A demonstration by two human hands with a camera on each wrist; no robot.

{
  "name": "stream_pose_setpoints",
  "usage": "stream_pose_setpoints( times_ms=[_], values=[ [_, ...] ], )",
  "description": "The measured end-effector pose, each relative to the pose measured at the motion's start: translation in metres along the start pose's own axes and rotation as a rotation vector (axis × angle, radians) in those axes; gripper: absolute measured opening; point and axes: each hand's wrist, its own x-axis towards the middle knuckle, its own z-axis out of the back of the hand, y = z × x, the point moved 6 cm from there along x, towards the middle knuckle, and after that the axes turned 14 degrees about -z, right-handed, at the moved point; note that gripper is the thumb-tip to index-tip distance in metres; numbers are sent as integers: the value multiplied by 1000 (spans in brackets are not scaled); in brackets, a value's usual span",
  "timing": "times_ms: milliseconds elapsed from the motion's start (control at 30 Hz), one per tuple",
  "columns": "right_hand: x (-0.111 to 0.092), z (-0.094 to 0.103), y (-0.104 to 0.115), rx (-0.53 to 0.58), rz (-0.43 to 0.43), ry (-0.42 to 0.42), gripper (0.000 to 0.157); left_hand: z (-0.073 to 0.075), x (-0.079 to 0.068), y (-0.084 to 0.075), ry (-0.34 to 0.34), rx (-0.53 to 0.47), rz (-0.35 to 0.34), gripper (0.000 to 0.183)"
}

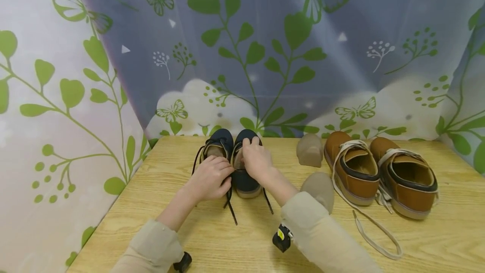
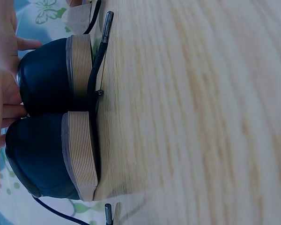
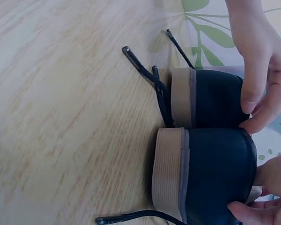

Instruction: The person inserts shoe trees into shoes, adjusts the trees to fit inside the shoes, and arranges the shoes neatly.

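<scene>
Two navy lace-up shoes with pale ridged soles stand side by side, heels toward me. My left hand (image 1: 214, 178) reaches across the left navy shoe (image 1: 222, 137), and its thumb and finger hold the near left rim of the right navy shoe (image 1: 246, 182). My right hand (image 1: 257, 157) grips that shoe's right collar, thumb at the rim and fingers inside the opening. In the right wrist view something pale shows among the right fingers; I cannot tell what it is. Black laces (image 2: 100, 51) trail loose beside the heels.
Right of the navy shoes lie two beige shoe inserts, one far (image 1: 309, 151) and one near (image 1: 319, 188), the near one partly behind my right sleeve. Two brown shoes (image 1: 350, 180) with untied pale laces (image 1: 379, 224) stand farther right. A patterned cloth (image 1: 265, 75) hangs behind the table.
</scene>
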Motion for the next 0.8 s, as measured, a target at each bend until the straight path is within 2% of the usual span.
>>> stream_pose_setpoints(
  times_ms=[367,800],
  values=[
    [3,-3,-1,-4,0,-8,31,1,1,0,-7,8,-9,18],
    [5,-7,-3,-67,-27,-10,35,-2,0,0,6,4,3,18]
  ],
)
